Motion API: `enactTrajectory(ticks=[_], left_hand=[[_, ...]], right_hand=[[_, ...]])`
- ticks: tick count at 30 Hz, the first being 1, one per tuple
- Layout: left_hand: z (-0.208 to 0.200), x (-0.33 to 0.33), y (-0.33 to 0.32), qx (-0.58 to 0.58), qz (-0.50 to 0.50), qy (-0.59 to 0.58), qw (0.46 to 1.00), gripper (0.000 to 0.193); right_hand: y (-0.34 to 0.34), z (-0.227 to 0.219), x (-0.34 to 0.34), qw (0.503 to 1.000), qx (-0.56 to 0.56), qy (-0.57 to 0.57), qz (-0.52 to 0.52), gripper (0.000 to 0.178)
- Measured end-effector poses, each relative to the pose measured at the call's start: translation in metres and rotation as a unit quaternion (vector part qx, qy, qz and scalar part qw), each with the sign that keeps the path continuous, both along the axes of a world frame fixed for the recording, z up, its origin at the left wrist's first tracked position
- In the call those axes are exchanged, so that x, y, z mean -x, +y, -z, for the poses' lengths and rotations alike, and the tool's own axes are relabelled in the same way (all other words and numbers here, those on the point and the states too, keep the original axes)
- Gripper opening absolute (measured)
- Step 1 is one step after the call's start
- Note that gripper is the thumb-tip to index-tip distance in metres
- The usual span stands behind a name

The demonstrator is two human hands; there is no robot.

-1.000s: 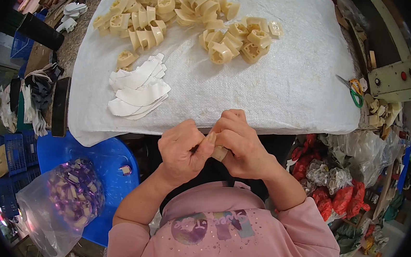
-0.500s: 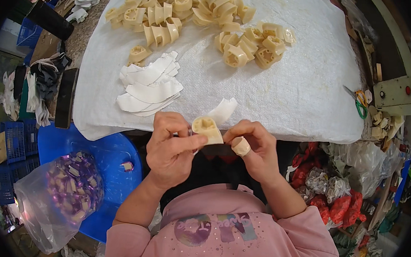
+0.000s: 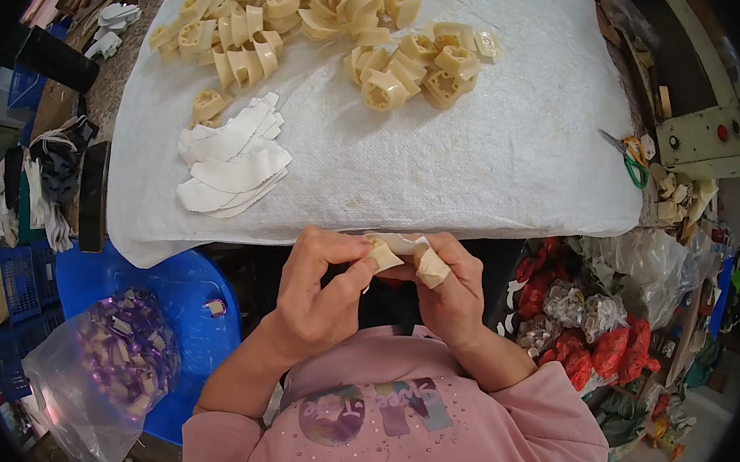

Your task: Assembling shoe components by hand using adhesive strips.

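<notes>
Just off the near edge of the covered table, my left hand (image 3: 321,281) pinches a cream plastic piece (image 3: 385,256) between thumb and fingers. My right hand (image 3: 458,297) is closed beside it, gripping the far end of a curved white strip (image 3: 401,242) that reaches over to the cream piece. Tan tape (image 3: 433,269) wraps the right thumb. How the strip meets the piece's underside is hidden by my fingers. Ahead and left lies a fanned stack of white strips (image 3: 237,173). Beyond it, many hollow cream pieces (image 3: 390,85) are heaped on the white woven sheet (image 3: 497,163).
At the left, a blue basin (image 3: 205,281) holds a clear bag of shiny purple-and-cream pieces (image 3: 130,347). A dark flat slab (image 3: 94,196) lies by the table's left edge. Scissors (image 3: 634,167) rest at the right edge, near a metal box (image 3: 707,146). Red bags (image 3: 611,350) crowd the lower right.
My hands have come closer together, and the cream piece has been turned. The strip's loose end, which pointed away earlier, is now in my right hand. The view has shifted somewhat.
</notes>
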State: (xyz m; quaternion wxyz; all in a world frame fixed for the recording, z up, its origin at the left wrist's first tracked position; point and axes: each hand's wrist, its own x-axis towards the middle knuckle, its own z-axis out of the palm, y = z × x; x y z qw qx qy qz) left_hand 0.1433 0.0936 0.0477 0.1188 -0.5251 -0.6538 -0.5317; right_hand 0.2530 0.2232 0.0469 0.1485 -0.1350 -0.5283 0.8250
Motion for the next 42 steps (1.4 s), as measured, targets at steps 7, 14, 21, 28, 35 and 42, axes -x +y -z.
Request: enactTrajectory(ticks=[7, 14, 21, 28, 35, 42], left_hand=[[-0.012, -0.005, 0.004, 0.097, -0.051, 0.075, 0.991, 0.021], [0.000, -0.001, 0.002, 0.005, 0.032, -0.152, 0.988, 0.023], [-0.003, -0.002, 0.002, -0.006, 0.132, -0.132, 0.982, 0.022], [0.010, -0.003, 0.001, 0.046, 0.066, -0.127, 0.989, 0.021], [0.010, -0.006, 0.003, -0.049, 0.036, -0.355, 0.933, 0.013], [0.009, -0.017, 0.012, -0.052, 0.021, -0.456, 0.888, 0.012]], right_hand=[[0.003, -0.012, 0.005, 0.968, -0.243, -0.051, -0.037, 0.029], [0.040, -0.006, 0.015, 0.981, -0.074, -0.095, -0.149, 0.029], [0.054, -0.009, 0.028, 0.966, -0.021, -0.020, -0.257, 0.044], [0.045, -0.004, 0.035, 0.967, -0.095, -0.060, -0.228, 0.043], [0.044, 0.006, 0.032, 0.985, -0.132, 0.025, -0.109, 0.036], [0.025, 0.005, 0.035, 0.933, -0.351, 0.063, -0.033, 0.012]])
